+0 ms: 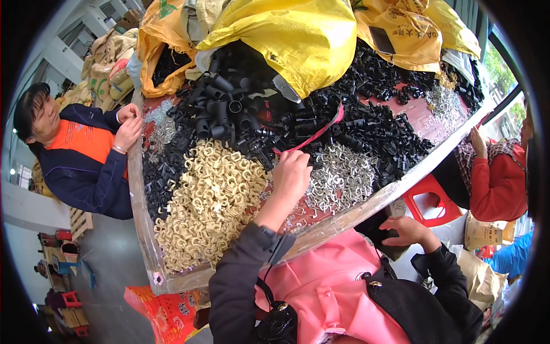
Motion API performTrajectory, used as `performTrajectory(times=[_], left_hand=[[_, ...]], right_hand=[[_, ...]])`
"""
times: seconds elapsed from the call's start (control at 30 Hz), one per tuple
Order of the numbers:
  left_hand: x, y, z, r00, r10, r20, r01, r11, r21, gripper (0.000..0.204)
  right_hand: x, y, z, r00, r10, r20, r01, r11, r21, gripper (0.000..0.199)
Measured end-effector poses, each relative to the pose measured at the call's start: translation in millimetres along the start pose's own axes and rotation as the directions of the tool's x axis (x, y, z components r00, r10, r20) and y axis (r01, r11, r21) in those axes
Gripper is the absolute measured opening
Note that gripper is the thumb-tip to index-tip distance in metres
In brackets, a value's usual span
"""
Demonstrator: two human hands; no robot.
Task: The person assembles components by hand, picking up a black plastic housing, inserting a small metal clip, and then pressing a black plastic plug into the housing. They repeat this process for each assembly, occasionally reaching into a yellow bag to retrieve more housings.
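My left hand [291, 175] reaches over the table, its fingers curled together beside a pink strip [321, 132]. Whatever lies in those fingers is hidden. Just left of that hand spreads a big heap of cream plastic hook-shaped clips [215, 200]. To its right lies a pile of silvery metal hooks [344, 178]. Black plastic parts [372, 132] fill much of the area beyond, with larger black tube-like pieces [220, 109] at the far left of the middle. My right hand [408, 230] hangs in front of the table edge, fingers apart, with nothing in it.
A raised wooden rim [321, 226] borders the table. Yellow sacks [292, 34] rest at the back, one carrying a phone [382, 40]. One person [80, 152] works at left; another [498, 172] sits at right, near a red stool [432, 200]. A red bag [166, 312] stands below the near-left corner.
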State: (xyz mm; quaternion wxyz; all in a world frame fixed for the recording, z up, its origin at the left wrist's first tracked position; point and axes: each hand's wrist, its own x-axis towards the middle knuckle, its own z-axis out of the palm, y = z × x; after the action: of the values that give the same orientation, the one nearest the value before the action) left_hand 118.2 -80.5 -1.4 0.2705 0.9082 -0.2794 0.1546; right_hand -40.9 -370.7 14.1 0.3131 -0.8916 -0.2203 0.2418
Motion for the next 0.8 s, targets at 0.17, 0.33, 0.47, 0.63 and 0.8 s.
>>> performTrajectory(times=[0.17,0.33,0.47,0.63,0.8], left_hand=[[0,-10,19,0.986,-0.040,0.160,0.008,0.981,0.195,0.015],[-7,3,-19,0.930,-0.306,0.204,0.333,0.936,-0.116,0.012],[-55,-8,-53,0.719,-0.567,0.402,0.618,0.258,-0.743,0.014],[-100,-13,-74,0.642,-0.562,0.522,0.592,-0.070,-0.803,0.018],[-121,-8,-70,0.647,-0.499,0.576,0.576,-0.174,-0.798,0.018]], right_hand=[[49,-37,-8,0.991,-0.105,-0.080,0.116,0.980,0.162,0.023],[121,-65,6,0.871,-0.421,-0.255,0.388,0.906,-0.170,0.012],[165,-75,28,0.867,-0.443,-0.228,0.354,0.870,-0.344,0.015],[184,-71,43,0.889,-0.432,-0.153,0.315,0.819,-0.480,0.016],[187,-74,43,0.896,-0.414,-0.161,0.297,0.827,-0.477,0.015]])
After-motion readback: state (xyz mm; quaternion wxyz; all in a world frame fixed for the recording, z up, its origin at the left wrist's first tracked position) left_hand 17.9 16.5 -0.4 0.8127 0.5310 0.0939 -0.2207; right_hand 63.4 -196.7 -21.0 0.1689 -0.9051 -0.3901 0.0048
